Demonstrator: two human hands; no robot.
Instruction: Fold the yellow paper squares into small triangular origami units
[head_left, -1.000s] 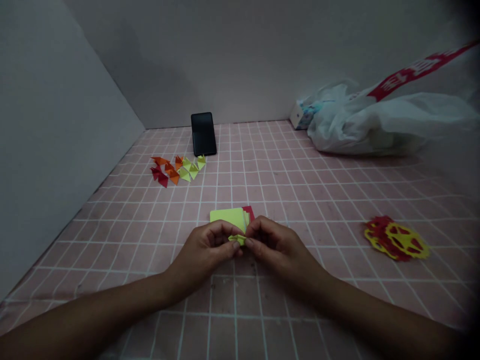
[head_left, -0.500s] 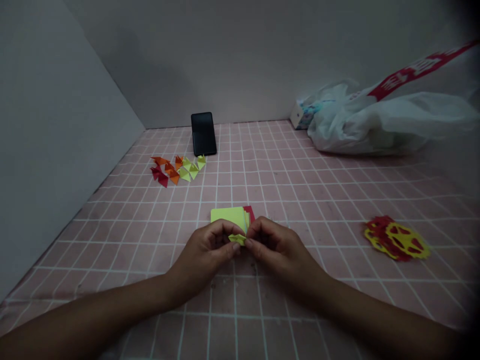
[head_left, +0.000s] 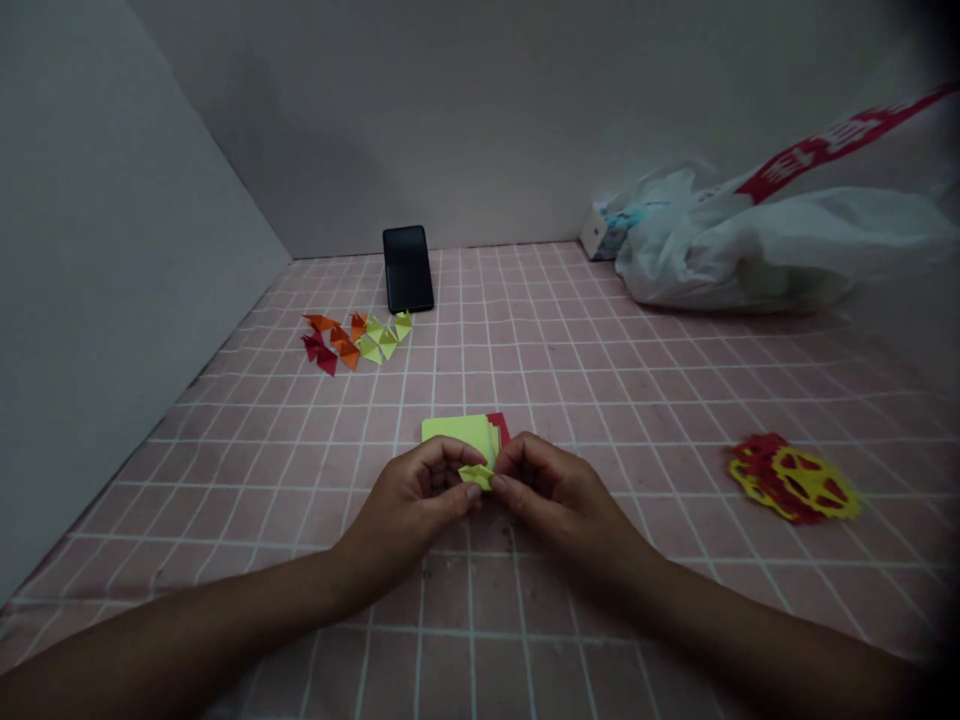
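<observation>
A small folded yellow paper (head_left: 475, 476) is pinched between my two hands, just in front of a stack of coloured paper (head_left: 454, 430). My left hand (head_left: 416, 503) grips its left side between thumb and forefinger. At its right end, the thumb and forefinger of my right hand (head_left: 566, 497) close on it. Yellow sheets top the stack, and a red one sticks out at its right back corner. The hands hide the stack's near edge. Further back on the left lie several small folded paper pieces (head_left: 346, 345) in red, orange and yellow.
A pink checked cloth (head_left: 577, 370) covers the table. A black phone (head_left: 409, 268) leans near the back wall. Red and yellow cut-out shapes (head_left: 814, 482) lie at the right. A white plastic bag (head_left: 720, 255) rests at the back right, beside a patterned box (head_left: 600, 230).
Hardly anything differs. Both hands keep their pinch on the folded yellow paper, which has shifted by only a tiny amount.
</observation>
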